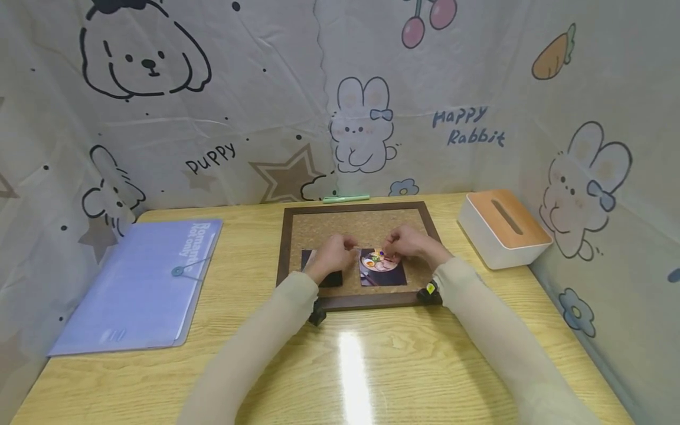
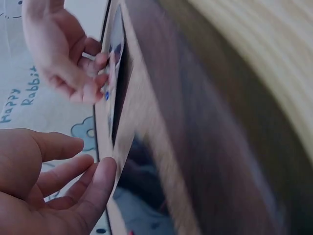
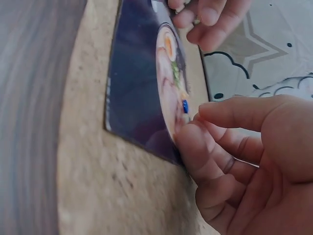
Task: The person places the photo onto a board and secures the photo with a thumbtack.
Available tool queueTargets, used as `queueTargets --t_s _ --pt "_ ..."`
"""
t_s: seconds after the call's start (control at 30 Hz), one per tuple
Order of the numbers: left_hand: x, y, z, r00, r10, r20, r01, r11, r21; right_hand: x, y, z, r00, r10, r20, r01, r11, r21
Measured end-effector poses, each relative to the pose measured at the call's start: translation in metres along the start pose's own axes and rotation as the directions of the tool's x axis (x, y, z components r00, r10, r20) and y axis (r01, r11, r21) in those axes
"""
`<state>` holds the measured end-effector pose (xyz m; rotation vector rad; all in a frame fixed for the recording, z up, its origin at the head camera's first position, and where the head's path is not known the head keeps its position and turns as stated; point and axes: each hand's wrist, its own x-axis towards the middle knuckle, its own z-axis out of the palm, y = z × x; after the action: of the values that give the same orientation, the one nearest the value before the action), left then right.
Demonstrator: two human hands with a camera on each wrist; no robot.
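A cork board [image 1: 372,292] with a dark frame lies on the table, bearing two photo cards. The right card [image 1: 372,280] shows a bowl of noodles. A small blue push pin [image 3: 185,106] stands near that card's upper part. My right hand [image 1: 411,242] pinches at the pin's base between thumb and index finger. My left hand [image 1: 336,254] hovers over the other dark card [image 1: 333,279], fingers loosely bent, the thumb beside the card's edge in the left wrist view. Tiny pale bits show at its fingertips in the right wrist view, too small to identify.
A purple folder [image 1: 138,283] lies to the left, and a white tissue box [image 1: 504,230] with an orange lid stands to the right. Behind the board is a green pen [image 1: 346,199]. Printed cloth walls enclose the table [image 1: 287,360].
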<state>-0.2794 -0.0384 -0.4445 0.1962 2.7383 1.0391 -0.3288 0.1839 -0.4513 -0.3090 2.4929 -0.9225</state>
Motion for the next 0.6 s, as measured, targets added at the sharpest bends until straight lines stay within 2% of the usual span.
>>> queueTargets --t_s 0.13,0.37,0.47,0.6 --pt "-0.005 -0.007 -0.014 1.0 -0.001 -0.004 0.001 1.0 0.01 -0.011 0.001 -0.008 0.999 -0.022 -0.049 0.02 0.998 -0.059" --pt "-0.015 -0.021 -0.041 0.996 0.084 -0.002 -0.084 0.996 0.031 -0.031 0.001 -0.024 0.988 -0.055 -0.142 0.034 0.989 -0.141" --pt "-0.02 -0.028 -0.054 0.994 0.109 0.0 -0.108 0.99 0.087 -0.037 0.001 -0.029 0.983 -0.059 -0.173 0.026 0.982 -0.187" --pt "-0.025 -0.039 -0.07 0.99 0.141 -0.021 -0.137 0.98 0.143 -0.044 0.004 -0.037 0.97 -0.102 -0.221 0.039 0.961 -0.273"
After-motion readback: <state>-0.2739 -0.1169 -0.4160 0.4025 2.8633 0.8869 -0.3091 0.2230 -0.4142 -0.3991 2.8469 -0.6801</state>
